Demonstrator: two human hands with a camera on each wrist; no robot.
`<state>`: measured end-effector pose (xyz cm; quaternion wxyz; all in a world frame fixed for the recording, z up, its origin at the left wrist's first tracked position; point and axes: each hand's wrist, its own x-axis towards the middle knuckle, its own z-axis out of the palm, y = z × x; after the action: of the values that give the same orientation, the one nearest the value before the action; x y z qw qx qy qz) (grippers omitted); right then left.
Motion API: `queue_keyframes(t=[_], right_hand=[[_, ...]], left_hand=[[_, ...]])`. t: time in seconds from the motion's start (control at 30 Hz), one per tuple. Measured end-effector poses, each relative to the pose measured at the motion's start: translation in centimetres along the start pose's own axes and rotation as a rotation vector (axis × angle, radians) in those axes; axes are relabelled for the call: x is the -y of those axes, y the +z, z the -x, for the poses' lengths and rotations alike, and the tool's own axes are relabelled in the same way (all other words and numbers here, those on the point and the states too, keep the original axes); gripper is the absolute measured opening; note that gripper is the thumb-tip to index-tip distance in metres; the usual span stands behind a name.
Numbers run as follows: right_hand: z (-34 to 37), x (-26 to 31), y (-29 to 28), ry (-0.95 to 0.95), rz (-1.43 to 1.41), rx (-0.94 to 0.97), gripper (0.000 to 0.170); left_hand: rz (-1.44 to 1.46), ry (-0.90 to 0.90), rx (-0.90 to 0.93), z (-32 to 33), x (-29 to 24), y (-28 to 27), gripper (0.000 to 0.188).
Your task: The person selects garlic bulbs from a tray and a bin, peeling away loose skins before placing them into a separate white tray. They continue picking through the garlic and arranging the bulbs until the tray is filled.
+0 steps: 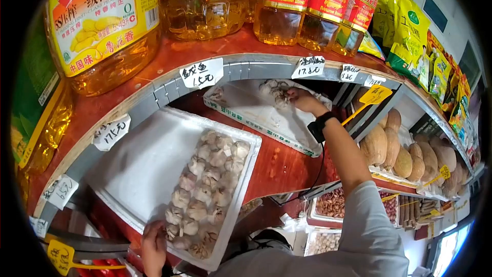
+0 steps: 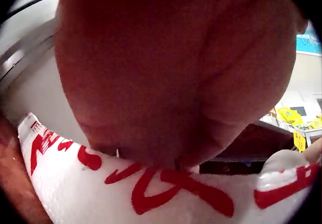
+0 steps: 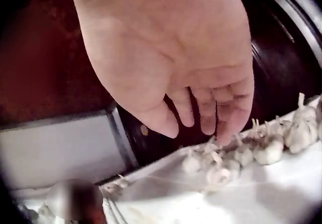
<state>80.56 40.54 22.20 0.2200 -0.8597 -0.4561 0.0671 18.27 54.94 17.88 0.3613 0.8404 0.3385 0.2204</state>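
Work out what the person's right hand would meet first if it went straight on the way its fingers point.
The right hand would likely meet the garlic bulbs in the far foam box first; it appears right beside them, though depth leaves contact unclear.

Oil bottles, handwritten price tags, tan squashes, yellow-and-green packets
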Motion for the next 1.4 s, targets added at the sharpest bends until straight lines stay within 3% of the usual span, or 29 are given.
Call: queue_keyframes(t=[0.07, 0.13, 0.2, 0.3, 0.37, 0.4, 0.43, 0.47, 0.57, 0.67, 0.7, 0.73, 0.83, 0.93, 1.07, 1.13, 1.27, 1.33, 1.37, 1.4], right_hand=[[-0.8, 0.4, 0.8, 0.134, 0.022, 0.012, 0.047], [-3.7, -1.8, 2.6, 0.177, 0.269, 0.055, 0.052], [-4.6, -3.8, 4.6, 0.12, 0.334, -0.028, 0.041], [-7.9, -9.5, 8.4, 0.058, 0.458, -0.174, 0.03], [-7.4, -7.3, 7.7, 0.066, 0.545, -0.199, 0.029], [-6.9, -5.6, 6.5, 0.021, 0.672, -0.118, 0.031], [-5.8, -2.0, 5.2, 0.175, 0.47, -0.204, 0.033], [-7.4, -1.7, 4.8, 0.271, 0.497, -0.11, 0.033], [-6.1, 5.3, 3.1, 0.053, 0.724, -0.102, 0.025], [-4.0, 14.2, 3.8, -0.402, 0.116, 0.156, 0.011], [-3.7, 16.5, 4.9, -0.485, 0.056, 0.246, 0.014], [-4.3, 17.1, 7.9, -0.618, -0.266, 0.292, 0.015], [-4.6, 22.8, 12.1, -0.704, -0.057, 0.215, 0.006], [-7.3, 23.5, 16.7, -0.854, 0.079, 0.183, 0.009], [-6.5, 25.0, 17.2, -0.733, 0.334, 0.242, 0.02], [-6.4, 24.5, 17.8, -0.927, 0.384, 0.238, 0.029], [-6.2, 24.5, 19.6, -0.873, 0.271, 0.384, 0.024], [-7.3, 23.9, 20.4, -0.873, 0.384, 0.352, 0.022], [-7.1, 23.1, 20.2, -0.847, 0.252, 0.298, 0.022], [-7.6, 22.8, 21.0, -0.752, 0.186, 0.306, 0.023]], left_hand=[[0.024, 0.012, -0.005, 0.3, -0.9, -0.3, 0.041], [0.004, 0.046, -0.055, 0.9, 0.1, -0.2, 0.041], [0.102, 0.1, 0.005, 1.3, 0.9, -0.6, 0.024], [0.065, -0.02, -0.041, 0.7, 0.5, -0.4, 0.04], [0.06, -0.015, -0.056, 0.3, 1.0, -0.6, 0.039], [0.061, 0.009, -0.056, 0.2, 1.4, -0.4, 0.038], [0.002, 0.114, -0.125, 0.2, 2.2, 0.0, 0.029], [0.004, 0.091, -0.135, 0.2, 2.4, 0.0, 0.029], [0.037, 0.054, -0.182, 0.1, 2.6, 0.7, 0.023], [-0.003, 0.028, -0.167, -0.2, 2.2, 0.6, 0.021], [-0.001, 0.014, -0.169, -0.3, 1.7, 0.6, 0.02], [-0.007, 0.01, -0.169, -0.3, 1.8, 0.5, 0.02], [0.019, -0.01, -0.15, -0.2, 2.6, 0.8, 0.022], [0.011, 0.011, -0.153, -0.2, 2.4, 0.7, 0.025], [-0.032, 0.082, -0.184, -0.2, 1.8, 0.5, 0.028], [-0.024, 0.084, -0.177, -0.4, 1.8, 0.6, 0.029], [-0.04, 0.095, -0.178, -0.3, 2.0, 0.9, 0.028], [-0.033, 0.099, -0.189, -0.4, 1.9, 1.0, 0.027], [0.03, 0.04, -0.164, -0.4, 1.2, 0.8, 0.026], [-0.039, 0.107, -0.177, -0.4, 1.6, 0.8, 0.025]])
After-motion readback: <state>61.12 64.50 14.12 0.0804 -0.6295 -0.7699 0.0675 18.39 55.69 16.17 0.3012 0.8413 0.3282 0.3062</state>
